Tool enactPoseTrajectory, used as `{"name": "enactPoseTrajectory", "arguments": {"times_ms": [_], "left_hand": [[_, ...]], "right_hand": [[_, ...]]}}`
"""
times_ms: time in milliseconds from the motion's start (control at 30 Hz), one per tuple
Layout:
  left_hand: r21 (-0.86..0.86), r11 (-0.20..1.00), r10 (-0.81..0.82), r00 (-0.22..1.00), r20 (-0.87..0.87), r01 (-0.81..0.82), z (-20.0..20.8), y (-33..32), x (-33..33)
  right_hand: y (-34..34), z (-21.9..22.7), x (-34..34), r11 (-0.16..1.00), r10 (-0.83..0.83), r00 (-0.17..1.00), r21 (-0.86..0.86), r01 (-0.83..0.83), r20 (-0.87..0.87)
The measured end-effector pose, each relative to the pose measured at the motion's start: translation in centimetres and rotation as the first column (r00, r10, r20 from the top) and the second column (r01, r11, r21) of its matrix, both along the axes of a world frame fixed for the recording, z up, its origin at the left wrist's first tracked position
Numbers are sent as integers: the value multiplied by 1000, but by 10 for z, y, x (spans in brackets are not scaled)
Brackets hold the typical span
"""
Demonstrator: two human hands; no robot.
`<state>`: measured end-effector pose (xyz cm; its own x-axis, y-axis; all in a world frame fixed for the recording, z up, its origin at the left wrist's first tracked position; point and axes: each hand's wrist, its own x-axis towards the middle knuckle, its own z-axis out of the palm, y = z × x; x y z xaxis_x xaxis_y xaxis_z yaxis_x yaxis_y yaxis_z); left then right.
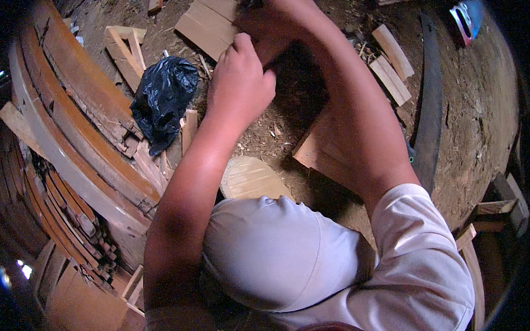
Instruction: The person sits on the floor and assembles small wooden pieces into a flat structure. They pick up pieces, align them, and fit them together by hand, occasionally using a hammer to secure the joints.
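Observation:
My left hand [237,85] is closed in a fist beside the lower right edge of a flat, light-brown wooden board [199,25], its thumb toward the right. What it grips, if anything, is hidden. Farther up, my right hand [274,10] reaches across from the right with its fingers curled. Something dark shows at those fingers, too shaded to name. A strip of brown wood [272,47] partly shows between the two hands. Left of my left wrist lies a crumpled black plastic bag [166,99].
Long timbers [71,125] are stacked along the left. A pale round wood piece [251,176] and a brown board [317,146] lie near me. Wood offcuts [393,79], a long dark strip [429,95] and a blue-and-red object [467,21] lie rightward on the dirt floor [473,111].

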<state>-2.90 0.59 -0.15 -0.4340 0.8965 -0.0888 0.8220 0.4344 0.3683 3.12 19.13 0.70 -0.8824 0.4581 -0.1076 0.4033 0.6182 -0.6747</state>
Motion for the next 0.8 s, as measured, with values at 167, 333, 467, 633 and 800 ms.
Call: {"name": "enactPoseTrajectory", "arguments": {"times_ms": [167,333,467,633,800], "left_hand": [[42,999,18,1000,24,-19,-6,0,0],[98,995,33,999,-16,-31,-12,0,1],[106,994,37,999,-17,-35,-10,-1,2],[132,991,40,999,-6,-38,-11,-1,3],[109,993,53,998,-17,-51,-11,-1,4]], "right_hand": [[5,-7,-4,982,-47,994,-187,27,-102],[4,-30,-9,987,-60,976,-157,27,-207],[3,-24,-10,990,-51,986,-138,29,-158],[-1,-11,-6,990,-48,994,-138,35,-94],[-1,-22,-12,985,-68,997,-162,61,-37]]}}
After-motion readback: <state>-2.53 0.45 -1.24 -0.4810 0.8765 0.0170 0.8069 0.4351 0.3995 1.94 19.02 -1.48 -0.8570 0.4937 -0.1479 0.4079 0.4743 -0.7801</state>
